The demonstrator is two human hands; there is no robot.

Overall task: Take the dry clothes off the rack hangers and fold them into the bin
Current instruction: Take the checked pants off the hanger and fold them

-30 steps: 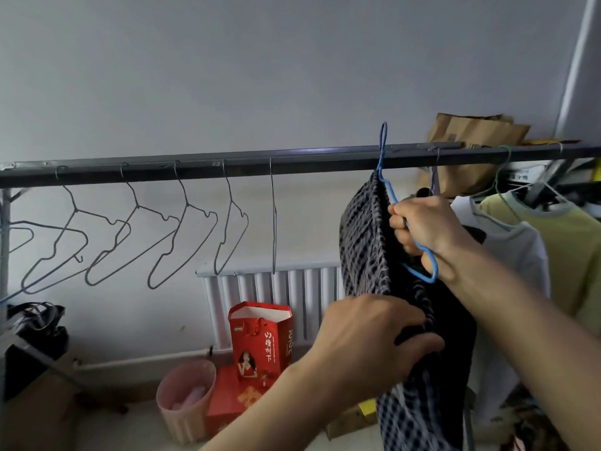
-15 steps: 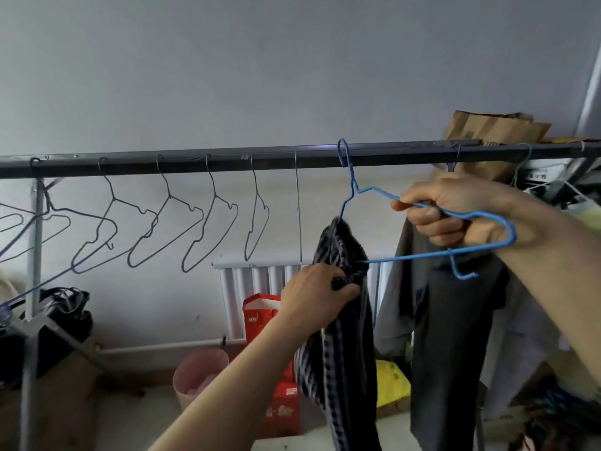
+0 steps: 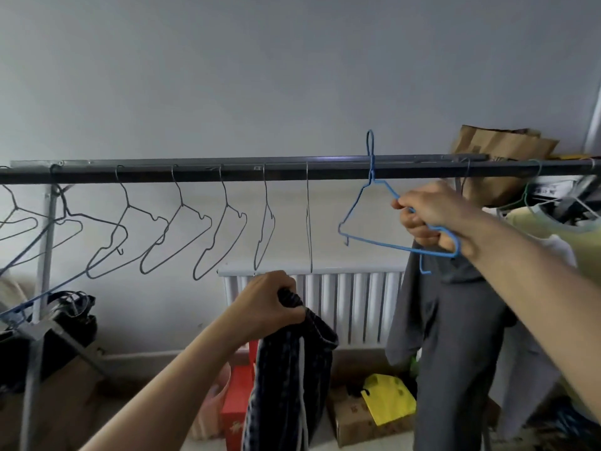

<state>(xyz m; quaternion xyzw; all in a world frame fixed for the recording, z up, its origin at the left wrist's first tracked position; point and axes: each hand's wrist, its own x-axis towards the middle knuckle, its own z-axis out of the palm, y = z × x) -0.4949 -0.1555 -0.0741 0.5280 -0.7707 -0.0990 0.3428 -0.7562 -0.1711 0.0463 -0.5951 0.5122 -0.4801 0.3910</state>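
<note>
- Clothes are what I am clearing off this rack, and I am working along the dark metal rail (image 3: 227, 175) from its bare end.
- Thin grey wire hangers (image 3: 182, 236) are hanging empty along the left stretch of the rail, tilting at odd angles, so I judge that side is already stripped.
- My left hand (image 3: 270, 305) is curling tight round the bunched top of the checked garment (image 3: 289, 379), which is off its hanger and drooping below my fist in soft, limp folds; I am holding it low so it is hanging free of the rail, ready for folding.
- White ribbed radiator (image 3: 344, 304) is showing on the wall behind it.
- My right hand (image 3: 429, 216) is gripping the blue hanger (image 3: 367, 219) by its right shoulder, its hook still looped over the rail; the wire is thin and springy-looking, and I am steadying it so it is not swinging.
- Grey garment (image 3: 455, 353) is still hanging just below my right hand, smooth and heavy-looking, with a pale yellow shirt (image 3: 569, 232) beside it at the far right.
- No bin is something I can pick out for certain among the boxes on the floor.
</note>
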